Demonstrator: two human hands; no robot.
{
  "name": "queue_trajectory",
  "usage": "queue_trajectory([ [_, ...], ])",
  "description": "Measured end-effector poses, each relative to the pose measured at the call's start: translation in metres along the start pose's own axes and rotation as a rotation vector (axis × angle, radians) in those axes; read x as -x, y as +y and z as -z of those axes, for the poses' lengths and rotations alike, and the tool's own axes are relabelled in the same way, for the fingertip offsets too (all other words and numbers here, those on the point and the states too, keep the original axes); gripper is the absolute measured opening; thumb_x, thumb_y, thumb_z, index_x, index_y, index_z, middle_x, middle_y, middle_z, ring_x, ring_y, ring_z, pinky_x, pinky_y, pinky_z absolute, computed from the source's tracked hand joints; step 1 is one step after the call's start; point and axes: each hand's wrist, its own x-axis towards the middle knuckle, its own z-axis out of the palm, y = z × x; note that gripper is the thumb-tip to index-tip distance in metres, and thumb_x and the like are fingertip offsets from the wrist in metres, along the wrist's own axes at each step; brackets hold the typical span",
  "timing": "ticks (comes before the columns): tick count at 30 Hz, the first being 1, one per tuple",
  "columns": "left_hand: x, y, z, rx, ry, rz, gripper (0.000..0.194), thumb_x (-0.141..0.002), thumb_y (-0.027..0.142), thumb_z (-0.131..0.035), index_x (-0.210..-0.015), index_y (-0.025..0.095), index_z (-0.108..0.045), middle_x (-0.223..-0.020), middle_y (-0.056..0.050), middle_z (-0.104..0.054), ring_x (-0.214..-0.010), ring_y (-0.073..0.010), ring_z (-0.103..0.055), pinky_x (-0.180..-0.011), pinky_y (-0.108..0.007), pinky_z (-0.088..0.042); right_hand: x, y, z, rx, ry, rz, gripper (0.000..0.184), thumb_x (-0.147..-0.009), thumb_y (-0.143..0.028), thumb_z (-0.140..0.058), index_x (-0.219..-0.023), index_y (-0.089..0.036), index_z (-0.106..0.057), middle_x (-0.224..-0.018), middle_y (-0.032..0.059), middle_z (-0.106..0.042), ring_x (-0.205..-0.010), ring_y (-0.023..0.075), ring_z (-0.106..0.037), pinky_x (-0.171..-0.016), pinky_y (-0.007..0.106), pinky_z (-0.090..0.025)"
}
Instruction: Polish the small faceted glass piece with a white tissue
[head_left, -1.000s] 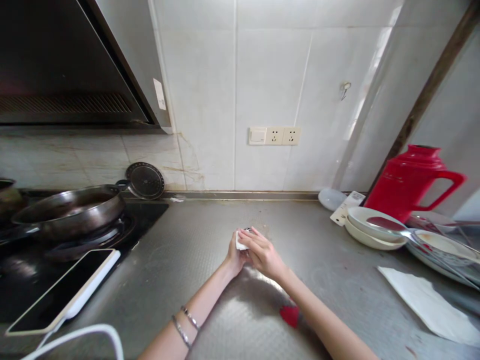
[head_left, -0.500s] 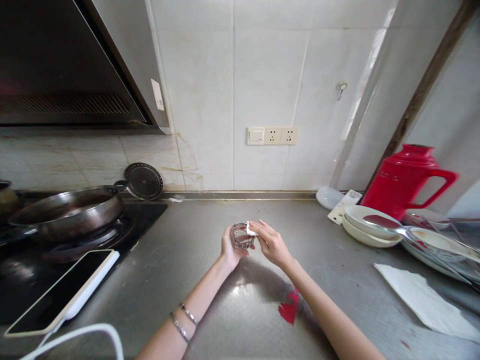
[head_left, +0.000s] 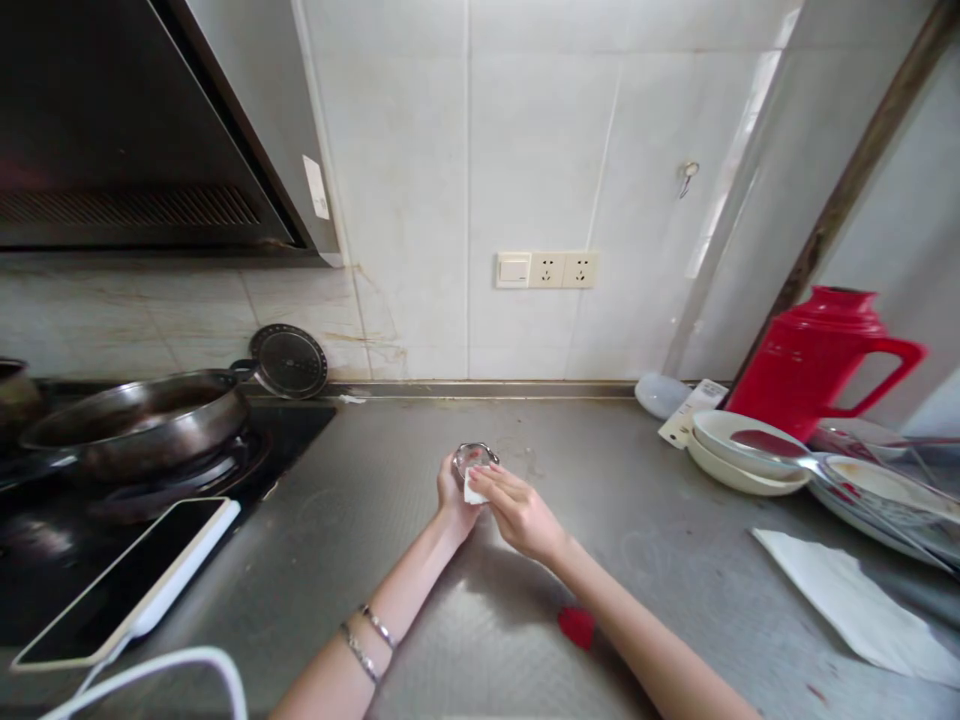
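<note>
White folded paper tissue point(head_left: 472, 491) is pinched in your right hand point(head_left: 523, 512), against the near side of the clear, round, glass-like vessel point(head_left: 474, 456) cupped in your left hand point(head_left: 451, 490). Wiping well likely calls for a steady left-hand hold and light, even pressure.

Left of the grip, a metal pan point(head_left: 199, 428) sits on the black stove point(head_left: 304, 428), with a phone point(head_left: 127, 585) lying nearer the camera. To its right, stacked bowls point(head_left: 739, 477) stand by a red flask point(head_left: 814, 365); beyond and above it, sockets point(head_left: 562, 270) line the tiled wall point(head_left: 405, 170).
</note>
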Motion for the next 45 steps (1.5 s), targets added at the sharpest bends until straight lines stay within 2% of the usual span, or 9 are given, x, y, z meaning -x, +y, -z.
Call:
queue_trajectory([
  [7, 0.009, -0.010, -0.003, -0.162, -0.059, 0.028, 0.040, -0.085, 0.043, -0.046, -0.089, 0.009, -0.066, -0.073, -0.007, -0.069, -0.057, -0.0158, -0.061, -0.043, -0.022, -0.036, -0.003, 0.004, 0.009, 0.050, 0.008, 0.030, 0.040, -0.086, -0.003, -0.041, -0.123, -0.012, -0.051, -0.121, 0.0164, -0.062, -0.122, 0.0221, -0.052, -0.103, 0.045, -0.045],
  [11, 0.011, -0.013, -0.003, -0.325, -0.091, 0.001, 0.046, -0.086, 0.050, -0.043, -0.097, 0.010, -0.064, -0.066, -0.006, -0.067, -0.048, -0.0161, -0.057, -0.042, -0.024, -0.037, -0.002, 0.010, 0.017, 0.113, -0.006, 0.058, 0.042, -0.084, -0.005, -0.044, -0.125, -0.011, -0.051, -0.123, 0.0163, -0.061, -0.124, 0.0236, -0.050, -0.103, 0.046, -0.045],
  [14, 0.014, -0.016, -0.005, -0.438, -0.136, 0.016, 0.052, -0.086, 0.053, -0.040, -0.101, 0.010, -0.064, -0.058, -0.006, -0.063, -0.043, -0.0165, -0.054, -0.040, -0.025, -0.037, -0.001, 0.014, 0.018, 0.133, -0.008, 0.032, 0.044, -0.083, -0.003, -0.038, -0.125, -0.012, -0.051, -0.124, 0.0154, -0.061, -0.124, 0.0228, -0.049, -0.103, 0.047, -0.044],
  [21, 0.022, -0.017, -0.011, -0.466, -0.189, 0.088, 0.054, -0.088, 0.051, -0.033, -0.104, 0.008, -0.061, -0.057, -0.006, -0.061, -0.042, -0.0192, -0.056, -0.033, -0.027, -0.039, 0.002, 0.025, 0.018, -0.041, 0.034, -0.137, 0.045, -0.084, -0.001, -0.036, -0.121, -0.018, -0.056, -0.121, 0.0111, -0.063, -0.119, 0.0198, -0.055, -0.101, 0.043, -0.046],
  [27, 0.015, -0.011, -0.006, -0.371, -0.226, 0.113, 0.050, -0.087, 0.052, -0.032, -0.106, 0.013, -0.056, -0.073, -0.010, -0.067, -0.049, -0.0251, -0.063, -0.030, -0.028, -0.040, 0.005, 0.029, 0.016, -0.251, 0.127, -0.443, 0.037, -0.088, -0.012, -0.040, -0.114, -0.024, -0.064, -0.116, 0.0055, -0.067, -0.103, 0.0200, -0.065, -0.085, 0.033, -0.055],
  [32, 0.013, -0.005, -0.005, -0.253, -0.181, 0.096, 0.048, -0.086, 0.047, -0.032, -0.109, 0.012, -0.055, -0.077, -0.013, -0.069, -0.048, -0.0244, -0.063, -0.032, -0.028, -0.039, 0.007, 0.029, 0.012, -0.289, 0.152, -0.510, 0.032, -0.091, -0.019, -0.043, -0.114, -0.024, -0.064, -0.115, 0.0058, -0.067, -0.100, 0.0209, -0.067, -0.083, 0.032, -0.056],
  [36, 0.011, 0.002, -0.007, -0.189, -0.132, 0.022, 0.041, -0.084, 0.043, -0.036, -0.103, 0.014, -0.059, -0.071, -0.011, -0.069, -0.048, -0.0238, -0.062, -0.034, -0.026, -0.038, 0.010, 0.026, 0.009, -0.206, 0.154, -0.372, 0.034, -0.093, -0.016, -0.040, -0.121, -0.024, -0.058, -0.121, 0.0076, -0.064, -0.111, 0.0204, -0.061, -0.090, 0.034, -0.053],
  [41, 0.006, 0.005, -0.005, -0.075, -0.019, -0.005, 0.031, -0.082, 0.036, -0.042, -0.087, 0.013, -0.062, -0.062, -0.005, -0.065, -0.042, -0.0162, -0.057, -0.037, -0.024, -0.037, 0.008, 0.016, 0.006, -0.037, 0.055, -0.119, 0.045, -0.090, -0.005, -0.036, -0.132, -0.020, -0.047, -0.128, 0.0112, -0.058, -0.127, 0.0212, -0.047, -0.100, 0.040, -0.048],
  [45, 0.006, 0.002, -0.004, -0.021, -0.045, -0.004, 0.029, -0.082, 0.036, -0.044, -0.081, 0.013, -0.062, -0.065, -0.006, -0.066, -0.058, -0.0190, -0.063, -0.052, -0.027, -0.047, 0.003, 0.004, 0.001, 0.050, 0.030, 0.017, 0.049, -0.087, -0.001, -0.036, -0.133, -0.014, -0.045, -0.126, 0.0144, -0.059, -0.127, 0.0221, -0.046, -0.102, 0.042, -0.047],
])
